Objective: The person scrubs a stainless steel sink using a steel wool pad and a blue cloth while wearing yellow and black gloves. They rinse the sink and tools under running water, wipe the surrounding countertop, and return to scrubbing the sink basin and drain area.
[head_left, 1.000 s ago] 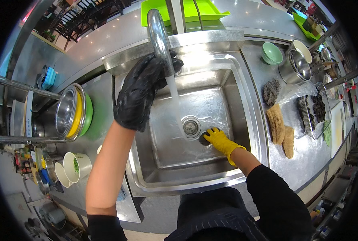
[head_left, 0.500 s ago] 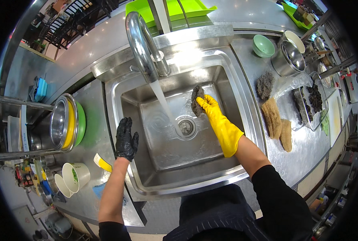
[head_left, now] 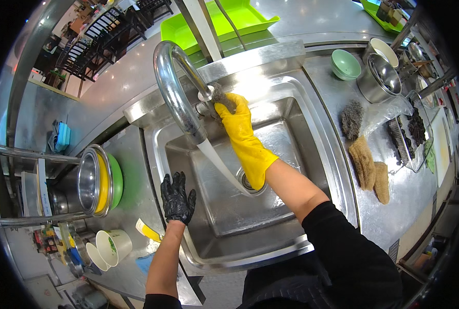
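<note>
Head view: sink (head_left: pixel 239 216) taken as the dial, far edge at 12. Right hand (head_left: pixel 234 116), yellow-gloved, pinches a grey steel-wool scourer (head_left: pixel 219 96) between thumb and fingers, at the base of the gooseneck faucet (head_left: pixel 175 103), 11 o'clock; exact contact there partly hidden by the pad itself. Left hand (head_left: pixel 178 200), black-gloved, holds nothing: fingers spread wide, at the side rim, 8 o'clock. Whether it bears weight on the steel, cannot tell. Water stream (head_left: pixel 218 164) falls from the spout into the basin, just to the 9 o'clock side of the yellow cuff (head_left: pixel 263 167). Risks, as judged: (1) right forearm (head_left: pixel 296 190) swings toward 9 and the cuff meets the stream, so water could get inside; (2) wet scourer could slip and drop into the basin, if the pinch is loose; (3) hard rubbing could scratch the polished chrome or shed wire strands; (4) left palm could slide, were the rim wet and loaded; (5) left forearm (head_left: pixel 165 257) drifts outward and nudges the pale-ended yellow utensil (head_left: pixel 148 230) just beside it, also at 8. Second steel-wool pad (head_left: pixel 351 119) lies at 2, tan loofah-like scrubbers (head_left: pixel 362 162) at 3, well apart from both hands.
</note>
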The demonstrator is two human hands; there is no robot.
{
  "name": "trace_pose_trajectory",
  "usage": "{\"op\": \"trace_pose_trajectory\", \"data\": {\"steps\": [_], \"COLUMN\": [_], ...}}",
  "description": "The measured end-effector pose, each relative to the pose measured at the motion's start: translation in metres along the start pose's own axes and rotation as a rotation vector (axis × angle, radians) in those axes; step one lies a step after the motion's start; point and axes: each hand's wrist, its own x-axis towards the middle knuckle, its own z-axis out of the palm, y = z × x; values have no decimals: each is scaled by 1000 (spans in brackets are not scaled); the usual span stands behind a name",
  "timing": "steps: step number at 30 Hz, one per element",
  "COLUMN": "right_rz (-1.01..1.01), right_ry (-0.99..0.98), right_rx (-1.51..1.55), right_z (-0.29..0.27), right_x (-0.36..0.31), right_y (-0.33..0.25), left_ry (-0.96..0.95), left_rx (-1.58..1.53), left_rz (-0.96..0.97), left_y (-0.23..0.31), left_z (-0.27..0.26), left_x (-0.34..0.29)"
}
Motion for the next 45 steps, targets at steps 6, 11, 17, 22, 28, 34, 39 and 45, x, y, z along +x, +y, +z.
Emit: {"op": "trace_pose_trajectory", "data": {"steps": [6,11,17,22,28,34,39,45], "right_rz": [40,-371,-483,-514,-371,-663,-585,-166], "right_ry": [-140,-187,-558,-510,-506,-433,-510,-533], "right_rx": [-177,-135,-662,-588,-537,-594,-764,-222], "right_z": [-16,-3,-21,7,-23,2,-30,-15], "right_x": [-2,4,3,11,4,16,6,9], "right_y": [19,-9,14,-16,9,-14,13,17], "left_ry": [-28,-18,-38,-10,22,22,44,44], "left_rx": [-10,-8,-1,-34,-75,-76,-100,-52], "left_rz": [-2,18,18,20,1,3,-13,-11], "left_y": [4,2,0,-3,-3,-5,-7,-9], "left_z": [-4,-4,-1,1,-1,4,3,5], "left_x": [2,3,3,3,1,1,0,-2]}}
